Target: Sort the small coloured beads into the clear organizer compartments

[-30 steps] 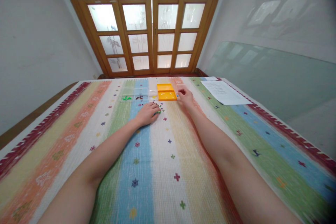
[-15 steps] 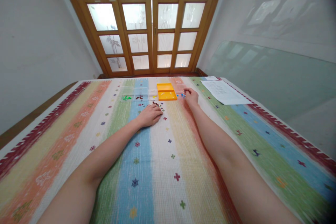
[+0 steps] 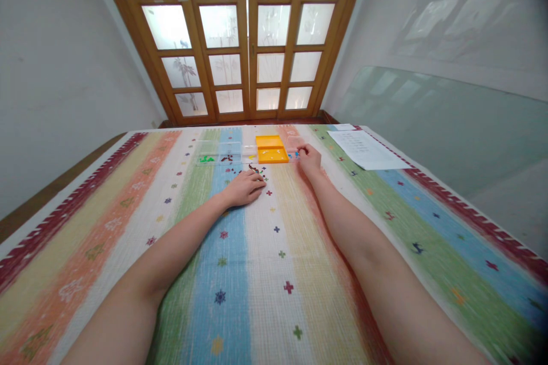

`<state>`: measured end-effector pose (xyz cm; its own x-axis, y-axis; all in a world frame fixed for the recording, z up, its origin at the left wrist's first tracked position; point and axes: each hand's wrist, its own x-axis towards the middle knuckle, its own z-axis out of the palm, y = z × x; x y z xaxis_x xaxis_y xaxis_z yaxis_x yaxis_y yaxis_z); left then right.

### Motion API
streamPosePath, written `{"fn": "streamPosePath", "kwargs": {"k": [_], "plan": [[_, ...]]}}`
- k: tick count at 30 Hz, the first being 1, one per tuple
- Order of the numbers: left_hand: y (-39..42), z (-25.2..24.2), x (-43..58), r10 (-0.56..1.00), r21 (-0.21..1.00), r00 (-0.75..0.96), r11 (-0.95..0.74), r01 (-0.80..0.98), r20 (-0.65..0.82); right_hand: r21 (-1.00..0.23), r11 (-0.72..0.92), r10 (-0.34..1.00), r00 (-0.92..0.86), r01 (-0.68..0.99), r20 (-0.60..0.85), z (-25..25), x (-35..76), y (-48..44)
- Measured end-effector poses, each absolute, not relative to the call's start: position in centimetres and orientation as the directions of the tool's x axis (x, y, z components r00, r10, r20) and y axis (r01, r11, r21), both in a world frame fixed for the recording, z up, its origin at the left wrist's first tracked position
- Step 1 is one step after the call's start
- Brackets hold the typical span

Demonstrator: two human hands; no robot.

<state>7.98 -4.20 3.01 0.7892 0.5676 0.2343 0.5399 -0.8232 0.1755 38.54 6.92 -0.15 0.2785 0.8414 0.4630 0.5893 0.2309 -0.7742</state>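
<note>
Since the curled right hand (image 3: 310,158) moved outward, blue pieces (image 3: 297,154) show; the left hand (image 3: 245,187) rests loosely bent on cloth (image 3: 265,262); whether either grips anything, I cannot tell.

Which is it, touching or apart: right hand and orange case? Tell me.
Apart. The head view shows a gap between the right hand and the orange case, with small blue pieces in that gap.

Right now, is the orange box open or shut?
Open: the orange box shows its inside, with small pale pieces visible there.
</note>
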Motion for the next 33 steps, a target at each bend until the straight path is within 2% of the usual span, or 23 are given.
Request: {"fn": "streamPosePath", "kwargs": {"k": [6, 16, 24, 33], "plan": [[-3.9, 2.7, 7.9, 0.566, 0.177, 0.783, -0.824, 0.537, 0.259, -0.727, 0.285, 0.840, 0.202, 0.624, 0.503, -0.2, 38.0, 6.7], [-3.7, 2.6, 7.6, 0.617, 0.234, 0.725, -0.787, 0.571, 0.308, -0.716, 0.278, 0.855, 0.174, 0.641, 0.488, -0.2, 37.7, 6.5], [-3.5, 1.9, 7.7, 0.658, 0.186, 0.680, -0.749, 0.636, 0.323, -0.684, 0.287, 0.863, 0.129, 0.671, 0.488, 0.2, 36.5, 6.0], [-4.0, 1.8, 9.3, 0.703, 0.216, 0.626, -0.706, 0.675, 0.339, -0.672, 0.338, 0.878, 0.035, 0.659, 0.477, -0.3, 35.0, 5.8]]}}
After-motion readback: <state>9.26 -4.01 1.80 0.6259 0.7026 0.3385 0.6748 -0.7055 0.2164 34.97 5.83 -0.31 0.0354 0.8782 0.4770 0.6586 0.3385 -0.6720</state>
